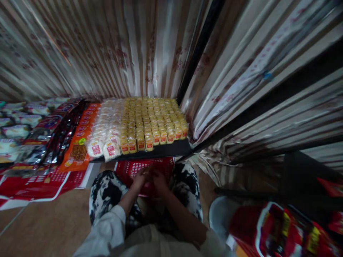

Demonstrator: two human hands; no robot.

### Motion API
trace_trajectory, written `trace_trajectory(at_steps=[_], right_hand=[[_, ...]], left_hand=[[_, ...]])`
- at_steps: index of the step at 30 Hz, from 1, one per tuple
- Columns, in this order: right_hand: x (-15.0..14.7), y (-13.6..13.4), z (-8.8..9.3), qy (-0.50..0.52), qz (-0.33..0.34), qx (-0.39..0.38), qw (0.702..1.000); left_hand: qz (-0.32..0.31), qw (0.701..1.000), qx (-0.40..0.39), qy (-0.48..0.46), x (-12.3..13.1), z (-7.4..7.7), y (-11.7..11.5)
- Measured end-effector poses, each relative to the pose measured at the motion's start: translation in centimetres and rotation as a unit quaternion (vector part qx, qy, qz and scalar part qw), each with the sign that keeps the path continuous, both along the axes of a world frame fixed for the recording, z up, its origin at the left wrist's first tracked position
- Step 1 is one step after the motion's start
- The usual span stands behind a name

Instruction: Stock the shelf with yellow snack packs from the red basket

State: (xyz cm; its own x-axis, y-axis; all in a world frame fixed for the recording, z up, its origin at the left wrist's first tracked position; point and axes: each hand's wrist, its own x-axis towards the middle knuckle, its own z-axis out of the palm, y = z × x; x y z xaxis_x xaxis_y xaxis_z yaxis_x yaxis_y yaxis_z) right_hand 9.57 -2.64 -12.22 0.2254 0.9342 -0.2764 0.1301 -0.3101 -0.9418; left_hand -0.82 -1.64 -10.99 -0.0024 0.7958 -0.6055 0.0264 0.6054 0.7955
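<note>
My left hand (pixel 139 177) and my right hand (pixel 159 179) come together between my knees, over a red plastic basket (pixel 166 165). Their fingers look bent and drawn in toward each other. Dim light and blur hide whatever may be between them. Just beyond, a black shelf (pixel 160 152) carries rows of small yellow wrapped cakes (pixel 150 121). White round packets (pixel 111 147) stand to the left of the cakes, and an orange snack bag (pixel 80 142) lies beside those.
Dark shiny packets (pixel 53 132) and white packets (pixel 17 131) fill the shelf's left end. Striped curtains (pixel 128 46) hang behind, with a dark slanting post (pixel 199 50). At lower right are a pale bucket (pixel 221 212) and red packages (pixel 281 228). Red-and-white material (pixel 34 185) lies at left.
</note>
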Motion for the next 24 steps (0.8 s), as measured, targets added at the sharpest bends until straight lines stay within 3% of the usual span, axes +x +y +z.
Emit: trace_trajectory(at_steps=[5,11,16,19,24], right_hand=[[1.5,0.0,2.3,-0.053,0.005,0.03,0.998],[2.4,-0.2,4.7,-0.102,0.029,0.075,0.992],[2.6,-0.6,5.2,0.022,0.145,0.07,0.987],[2.7,-0.8,5.2,0.083,0.164,0.085,0.979],[2.9,-0.8,5.5,0.1,0.166,0.016,0.981]], left_hand=[[0.022,0.999,-0.016,-0.02,-1.8,2.9,-0.3],[-0.001,0.999,0.002,-0.039,-2.9,6.1,-0.1],[-0.027,0.998,0.029,-0.042,-3.3,8.7,0.0],[-0.042,0.995,0.084,-0.027,-3.3,10.1,0.1],[-0.109,0.975,0.195,0.012,-2.8,11.0,0.2]])
